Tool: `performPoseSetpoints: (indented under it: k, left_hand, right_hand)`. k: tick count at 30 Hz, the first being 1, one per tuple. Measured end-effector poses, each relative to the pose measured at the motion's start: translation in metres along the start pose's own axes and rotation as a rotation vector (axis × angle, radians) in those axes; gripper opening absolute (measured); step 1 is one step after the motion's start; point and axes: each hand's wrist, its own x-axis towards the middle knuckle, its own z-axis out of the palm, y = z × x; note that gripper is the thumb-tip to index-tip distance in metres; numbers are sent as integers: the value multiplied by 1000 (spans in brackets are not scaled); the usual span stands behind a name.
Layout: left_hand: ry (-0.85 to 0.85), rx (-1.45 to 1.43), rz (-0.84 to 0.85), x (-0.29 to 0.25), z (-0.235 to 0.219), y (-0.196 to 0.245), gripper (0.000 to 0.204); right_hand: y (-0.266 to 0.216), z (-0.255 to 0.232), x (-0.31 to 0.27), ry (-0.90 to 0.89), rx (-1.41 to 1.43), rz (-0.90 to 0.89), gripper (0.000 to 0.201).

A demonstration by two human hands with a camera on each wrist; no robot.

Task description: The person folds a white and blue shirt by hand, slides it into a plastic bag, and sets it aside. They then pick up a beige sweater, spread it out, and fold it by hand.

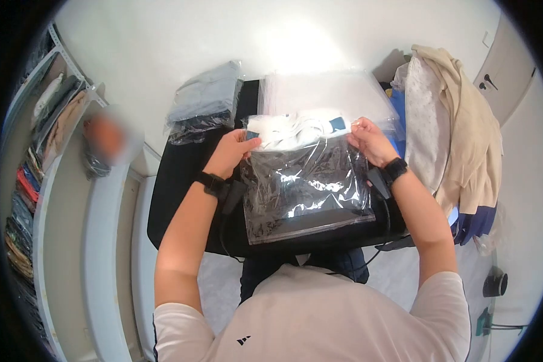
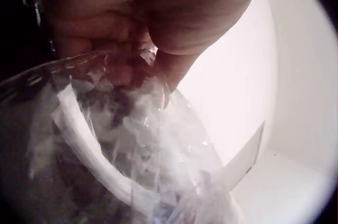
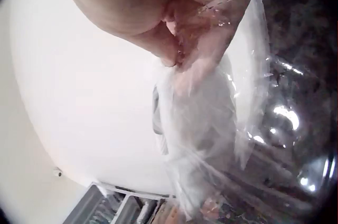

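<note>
The black table (image 1: 184,181) carries bagged grey clothing (image 1: 205,96), clear plastic bags (image 1: 323,93) — and, nearer, a glossy bag (image 1: 308,193).

Small black slanted-bar Adidas logo (image 1: 243,341), on pale T-shirt (image 1: 338,320), no legible words

Left hand (image 1: 228,152), right hand (image 1: 372,143) pinching, arms (image 1: 184,241) forward

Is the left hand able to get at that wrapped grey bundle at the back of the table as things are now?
Probably yes: the grey bundle sits just beyond the left hand, with nothing evident in between. That hand is pinching the clear bag, though, so it would likely need to let go first.
</note>
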Motion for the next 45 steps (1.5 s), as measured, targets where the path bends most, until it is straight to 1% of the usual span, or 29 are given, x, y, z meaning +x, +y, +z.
performPoseSetpoints:
  k: [4, 6, 7, 8, 9, 10, 11, 12, 13, 14, 16, 18, 19, 20, 22, 24, 26, 27, 28, 30, 32, 33, 36, 38, 39, 41, 42, 44, 45]
  left_hand:
    - [-45, -56, 8, -35, 4, 4, 24]
    - [-106, -71, -114, -65, 10, 2, 27]
    - [-169, 38, -224, -79, 9, 3, 33]
    - [-180, 34, -250, -87, 9, -10, 33]
    - [-90, 201, -225, -93, 8, -28, 36]
    - [0, 370, -190, -99, 5, -43, 39]
    - [39, 577, -17, -104, -1, -52, 41]
    - [33, 578, -25, -106, 0, -49, 41]
    - [34, 661, 218, -109, 2, -39, 40]
    - [33, 738, 465, -112, 5, -25, 41]
    - [-40, 731, 476, -109, 21, -8, 40]
    - [-180, 865, 638, -100, 30, -8, 39]
    - [-244, 860, 604, -98, 33, -7, 39]
    - [-244, 862, 606, -98, 33, -6, 39]
    - [-251, 829, 596, -100, 25, -3, 44]
    - [-247, 874, 574, -113, 12, -6, 48]
    - [-242, 919, 551, -131, 2, -11, 52]
    - [-227, 915, 459, -141, -1, -13, 55]
    - [-211, 907, 366, -150, -4, -16, 59]
    - [-215, 872, 341, -162, -9, -27, 63]
    - [-137, 880, 332, -168, -6, -35, 63]
    - [-141, 879, 325, -167, -4, -37, 63]
    - [-155, 1002, 406, -156, 5, -40, 67]
    - [-148, 1049, 509, -151, 10, -40, 62]
    - [-154, 1051, 512, -149, 9, -42, 62]
    - [-215, 1058, 657, -145, 8, -48, 50]
    - [-220, 1060, 661, -145, 8, -49, 50]
    - [-221, 1058, 759, -145, 9, -50, 39]
    - [-223, 1057, 760, -147, 9, -50, 39]
  right_hand:
    - [-31, 26, -69, 48, -101, 78, 5]
    - [-19, 27, -99, 73, -79, 134, 9]
    - [-9, 24, -112, 107, -146, 209, 10]
    - [0, 22, -126, 142, -210, 287, 12]
    - [5, 22, -140, 199, -262, 383, 16]
    - [13, 14, -150, 180, -365, 313, 23]
    - [17, 9, -154, 235, -666, 114, 26]
    - [19, 7, -156, 282, -964, -97, 29]
    - [1, 28, -157, 251, -1072, -127, 35]
    - [-6, 43, -154, 252, -1066, -117, 35]
    - [-14, 67, -141, -106, -1372, -537, 41]
    - [-10, 95, -131, -224, -1491, -474, 47]
    - [1, 94, -123, -290, -1708, -513, 50]
    - [12, 89, -119, -288, -1708, -516, 50]
    - [22, 80, -114, -477, -1801, -442, 51]
    - [18, 68, -115, -494, -1720, -443, 53]
    - [-2, 61, -125, -426, -1419, -360, 58]
    - [-18, 57, -131, -374, -1259, -404, 63]
    - [-20, 42, -140, -296, -1291, -371, 66]
    - [-21, 20, -167, -199, -1310, -214, 70]
    - [-7, 10, -187, -119, -1197, -139, 70]
    - [1, 11, -193, -100, -1216, -156, 69]
    - [24, 13, -200, -45, -1347, -284, 67]
    - [32, 17, -200, 7, -1331, -335, 63]
    - [34, 19, -199, 14, -1329, -334, 63]
    - [37, 23, -198, -36, -1392, -473, 49]
    - [38, 22, -198, -29, -1391, -473, 49]
    - [37, 20, -196, -120, -1441, -524, 35]
    - [32, 24, -195, -88, -1371, -458, 24]
